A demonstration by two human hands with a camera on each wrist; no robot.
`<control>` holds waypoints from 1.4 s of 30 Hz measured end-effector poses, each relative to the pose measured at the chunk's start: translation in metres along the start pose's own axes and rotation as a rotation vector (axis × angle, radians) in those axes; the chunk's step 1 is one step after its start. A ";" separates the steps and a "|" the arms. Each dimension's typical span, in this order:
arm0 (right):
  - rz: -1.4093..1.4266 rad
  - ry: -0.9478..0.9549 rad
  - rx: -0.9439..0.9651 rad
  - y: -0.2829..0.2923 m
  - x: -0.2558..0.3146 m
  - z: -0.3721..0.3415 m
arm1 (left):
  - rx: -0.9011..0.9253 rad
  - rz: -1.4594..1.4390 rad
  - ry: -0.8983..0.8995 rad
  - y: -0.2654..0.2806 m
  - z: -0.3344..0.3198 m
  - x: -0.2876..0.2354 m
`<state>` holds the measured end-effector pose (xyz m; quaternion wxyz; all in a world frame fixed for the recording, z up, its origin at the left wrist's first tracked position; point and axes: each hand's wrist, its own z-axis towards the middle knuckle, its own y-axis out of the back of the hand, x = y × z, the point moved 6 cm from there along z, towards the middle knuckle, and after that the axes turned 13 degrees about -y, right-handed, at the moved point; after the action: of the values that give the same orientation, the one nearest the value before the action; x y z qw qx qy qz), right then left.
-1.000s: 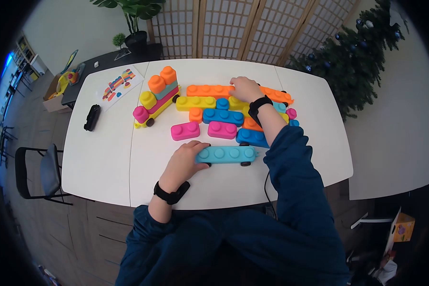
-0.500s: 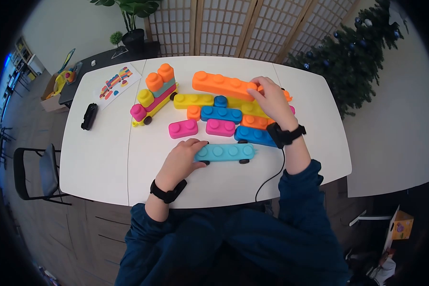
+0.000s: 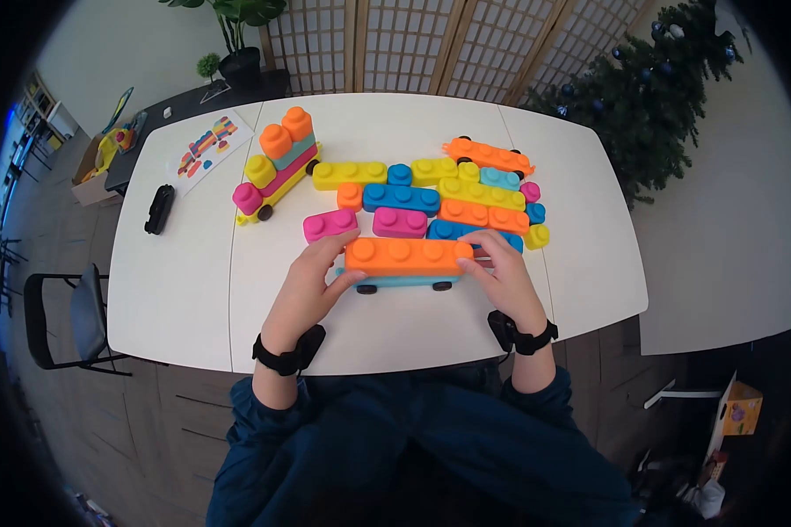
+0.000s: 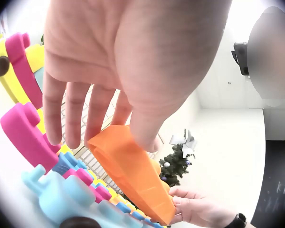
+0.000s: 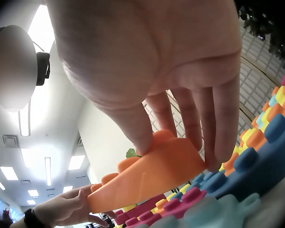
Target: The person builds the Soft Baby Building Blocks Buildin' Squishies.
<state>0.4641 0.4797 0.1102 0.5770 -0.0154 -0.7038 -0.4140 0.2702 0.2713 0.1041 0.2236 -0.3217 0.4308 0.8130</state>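
Note:
A long orange building block (image 3: 409, 257) with a row of studs on top is held by both hands above a light blue wheeled base (image 3: 409, 282). My left hand (image 3: 301, 288) pinches its left end between thumb and fingers. At the other end, my right hand (image 3: 506, 283) grips it the same way. Both wrist views show a gap between the orange block (image 4: 133, 173) and the studs of the light blue base (image 4: 73, 192) below it. Dark wheels stick out along the base's near side. Two pink blocks (image 3: 400, 223) lie just behind.
Yellow, blue and orange blocks (image 3: 482, 216) lie in rows behind my hands. An orange wheeled base (image 3: 492, 157) sits at the back right. To the left stands a built car (image 3: 277, 171) with stacked blocks. Beyond it lie a picture sheet (image 3: 209, 151) and a black object (image 3: 159, 210).
My right hand has lifted the long orange block from the back row and brought it forward over the light blue base. My left hand has left the base and taken the block's left end.

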 end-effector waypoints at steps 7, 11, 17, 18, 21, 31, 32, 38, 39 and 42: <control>-0.006 0.028 -0.025 -0.008 -0.018 -0.002 | 0.072 0.097 -0.022 -0.010 -0.001 0.000; -0.063 0.060 -0.021 -0.015 -0.022 0.001 | 0.077 0.103 0.001 -0.013 -0.004 0.008; -0.047 0.040 -0.002 -0.021 -0.025 0.001 | 0.071 0.044 0.062 -0.014 -0.006 0.013; -0.046 0.040 -0.002 -0.021 -0.026 0.000 | 0.071 0.045 0.062 -0.014 -0.005 0.012; -0.032 0.013 0.003 -0.023 -0.034 0.001 | 0.110 0.069 0.123 -0.015 -0.004 0.014; 0.001 -0.022 0.016 -0.027 -0.032 -0.001 | 0.117 0.062 0.167 -0.014 -0.005 0.014; 0.015 -0.024 0.016 -0.027 -0.031 -0.001 | 0.118 0.059 0.173 -0.013 -0.005 0.014; -0.011 -0.039 0.024 -0.027 -0.033 0.000 | 0.118 0.041 0.176 -0.014 -0.006 0.015; -0.011 -0.039 0.023 -0.027 -0.033 0.000 | 0.117 0.042 0.176 -0.013 -0.005 0.015; -0.015 -0.039 0.022 -0.028 -0.034 0.000 | 0.142 0.066 0.161 -0.009 -0.003 0.013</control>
<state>0.4616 0.4766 0.0666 0.5603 -0.0116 -0.7195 -0.4102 0.2684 0.2749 0.0884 0.1835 -0.3552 0.5142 0.7588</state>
